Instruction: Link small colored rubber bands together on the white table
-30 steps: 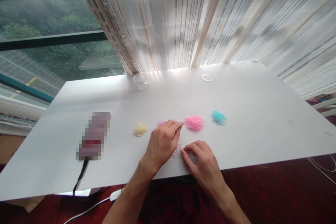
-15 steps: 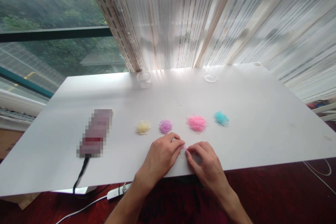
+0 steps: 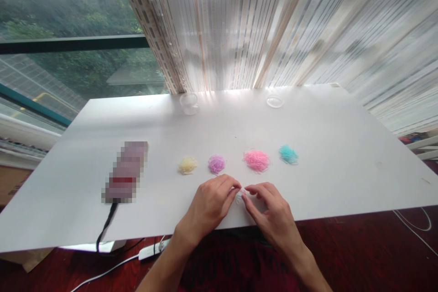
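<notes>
My left hand [image 3: 212, 201] is pinched at the fingertips on a thin pink elastic band [image 3: 242, 190], just above the near part of the table. Close beside it, my right hand [image 3: 273, 208] has its thumb and index finger a little apart, around the free end of the band; whether they touch it is too small to tell. Under the fingertips lies a pale looped band [image 3: 237, 200]. Beyond my hands are small piles of similar thin bands: yellow [image 3: 187, 165], purple [image 3: 216, 164], pink [image 3: 257, 160] and turquoise [image 3: 288, 154].
All this lies on a white table [image 3: 335, 169]. Clear plastic dishes or lids [image 3: 189, 103] stand at its back edge, another clear lid [image 3: 274, 101] farther right. A blurred-out flat object [image 3: 126, 171] with a black strap lies left. A power strip [image 3: 150, 251] is below the front edge.
My right thumb and index finger have parted from a pinch. The left hand keeps its pinch in nearly the same place. The whole view has shifted slightly.
</notes>
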`<state>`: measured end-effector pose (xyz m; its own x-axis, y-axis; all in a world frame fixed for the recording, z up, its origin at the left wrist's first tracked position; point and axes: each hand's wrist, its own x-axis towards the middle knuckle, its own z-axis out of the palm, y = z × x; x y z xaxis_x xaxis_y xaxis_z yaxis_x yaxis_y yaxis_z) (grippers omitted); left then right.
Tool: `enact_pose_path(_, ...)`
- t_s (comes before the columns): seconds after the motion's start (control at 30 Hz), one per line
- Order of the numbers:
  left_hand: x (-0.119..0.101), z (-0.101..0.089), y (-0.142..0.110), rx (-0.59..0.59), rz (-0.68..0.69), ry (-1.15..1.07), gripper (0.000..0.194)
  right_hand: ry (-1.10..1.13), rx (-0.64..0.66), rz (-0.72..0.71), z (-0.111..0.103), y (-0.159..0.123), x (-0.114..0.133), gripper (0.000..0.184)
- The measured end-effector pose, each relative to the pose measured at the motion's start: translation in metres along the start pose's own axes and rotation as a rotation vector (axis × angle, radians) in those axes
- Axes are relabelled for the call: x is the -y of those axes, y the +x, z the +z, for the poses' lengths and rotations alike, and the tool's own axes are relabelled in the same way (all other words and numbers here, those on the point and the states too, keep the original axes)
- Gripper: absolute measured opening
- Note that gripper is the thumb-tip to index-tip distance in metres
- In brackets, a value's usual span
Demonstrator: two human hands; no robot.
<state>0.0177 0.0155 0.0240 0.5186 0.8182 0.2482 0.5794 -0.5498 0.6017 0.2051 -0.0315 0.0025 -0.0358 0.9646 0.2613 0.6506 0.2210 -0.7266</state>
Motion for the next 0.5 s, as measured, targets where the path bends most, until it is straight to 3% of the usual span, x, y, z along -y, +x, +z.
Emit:
enact_pose_path(0.13,0.002,-0.013,-0.001,-0.088,-0.004,-0.075,0.011,-0.002,-0.011,-0.007,0.0,0.002,0.001,0.009)
enact_pose_path(0.3,0.023,-0.041,0.002,-0.35,-0.174,-0.044,0.008,-0.017,0.013,-0.009,0.002,0.003,-0.002,0.008)
enact_pose_path(0.5,0.043,-0.042,0.013,-0.352,-0.343,0.045,0.01,-0.06,0.026,-0.028,0.005,0.004,-0.002,0.005)
